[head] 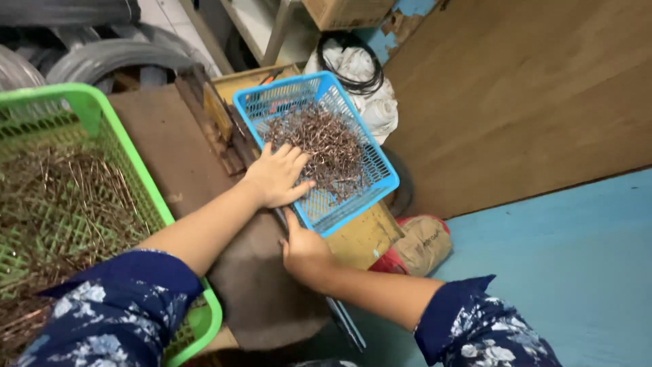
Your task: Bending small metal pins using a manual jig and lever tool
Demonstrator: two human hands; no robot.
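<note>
Far left I see a green basket (139,166) of thin brown metal pieces. Next, a dark board (170,146) on the surface. My left hand (277,175) lies flat, fingers spread, inside the blue tray (380,178), touching its heap of small brown metal bits (329,149). Just below, my right hand (303,253) is curled at the tray's near corner; what it grips, I cannot tell. Right of it, a tan sack (421,246) on blue floor (570,265).
</note>
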